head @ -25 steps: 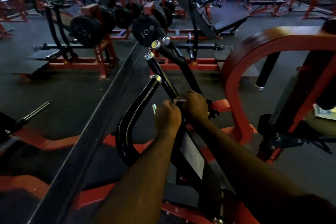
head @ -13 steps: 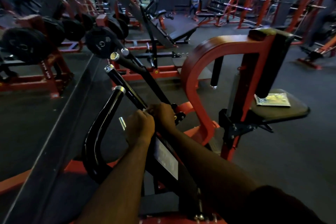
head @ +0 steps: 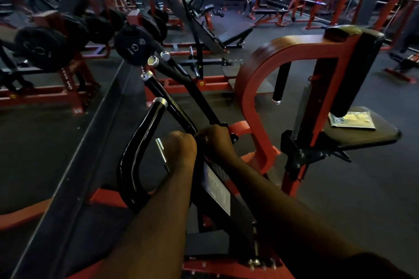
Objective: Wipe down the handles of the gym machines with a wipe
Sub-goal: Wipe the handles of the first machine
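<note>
Dim gym floor, red frames and black weight plates (head: 133, 46) all round. Both fists meet low on the black handles (head: 169, 106) of a red machine (head: 256, 88). Left hand (head: 181, 149) clenched beside the curved handle (head: 140, 142); right hand (head: 214, 140) clenched at the base of the straight bars. Wipe not visible in either fist; cannot tell. Packet (head: 351, 120) lies on the seat pad (head: 367, 136), well apart.

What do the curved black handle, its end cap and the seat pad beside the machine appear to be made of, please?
Curved black handle: glossy black metal tube, probably painted; it shows sharp highlights. End cap: bright chrome-like metal, mirror shine. Seat pad: matte dark padding, likely vinyl; soft rounded edges.
</note>
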Motion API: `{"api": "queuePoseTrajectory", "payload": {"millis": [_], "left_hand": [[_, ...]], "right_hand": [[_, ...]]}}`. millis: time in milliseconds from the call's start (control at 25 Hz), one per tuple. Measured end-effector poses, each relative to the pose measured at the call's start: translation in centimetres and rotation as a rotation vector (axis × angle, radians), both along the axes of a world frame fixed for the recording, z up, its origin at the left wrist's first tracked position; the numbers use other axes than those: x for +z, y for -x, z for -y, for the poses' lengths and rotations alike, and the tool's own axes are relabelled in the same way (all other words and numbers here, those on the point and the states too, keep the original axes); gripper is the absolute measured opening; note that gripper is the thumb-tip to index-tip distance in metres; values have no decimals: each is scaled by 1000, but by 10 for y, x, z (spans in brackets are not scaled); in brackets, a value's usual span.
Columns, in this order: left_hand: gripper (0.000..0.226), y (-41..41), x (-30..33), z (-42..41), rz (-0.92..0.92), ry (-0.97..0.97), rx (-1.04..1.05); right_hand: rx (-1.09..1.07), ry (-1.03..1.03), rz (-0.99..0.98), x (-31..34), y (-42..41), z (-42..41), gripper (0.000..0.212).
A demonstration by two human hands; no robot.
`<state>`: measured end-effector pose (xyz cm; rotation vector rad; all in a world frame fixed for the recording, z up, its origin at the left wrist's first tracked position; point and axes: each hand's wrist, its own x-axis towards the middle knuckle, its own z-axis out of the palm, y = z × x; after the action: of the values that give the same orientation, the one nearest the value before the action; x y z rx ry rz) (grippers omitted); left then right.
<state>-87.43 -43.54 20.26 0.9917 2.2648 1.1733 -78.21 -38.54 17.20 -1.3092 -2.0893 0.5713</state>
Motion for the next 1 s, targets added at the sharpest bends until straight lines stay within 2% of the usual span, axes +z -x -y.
{"api": "queuePoseTrajectory", "payload": {"millis": [120,200,280,320,440,480,560,640,800,1000], "left_hand": [[29,1,-3,-1,-39,-5,11],[27,1,-7,-1,-75,-25,-1],[24,0,-8,-2,-73,-45,-2],[21,-3,-6,-2,-54,-71,-2],[15,-28,0,11,-18,-264,-126],[13,-38,-2,18,17,-334,-198],[11,-59,-14,31,164,-400,-315],[13,-80,-28,40,263,-387,-373],[13,-134,-30,32,485,-342,-428],[12,-206,-11,-28,499,-357,-534]], "right_hand": [[-55,-20,-56,9,12,-4,22],[-51,-42,30,11,17,-2,29],[-2,56,97,14,6,6,18],[-10,158,-38,14,-3,10,11],[-149,595,-875,13,-37,34,13],[-182,690,-1073,12,-51,42,14],[-206,803,-1310,13,-81,64,16],[-219,829,-1456,21,-108,89,16],[-349,688,-1522,16,-154,98,13],[-495,531,-1580,19,-212,57,11]]}}
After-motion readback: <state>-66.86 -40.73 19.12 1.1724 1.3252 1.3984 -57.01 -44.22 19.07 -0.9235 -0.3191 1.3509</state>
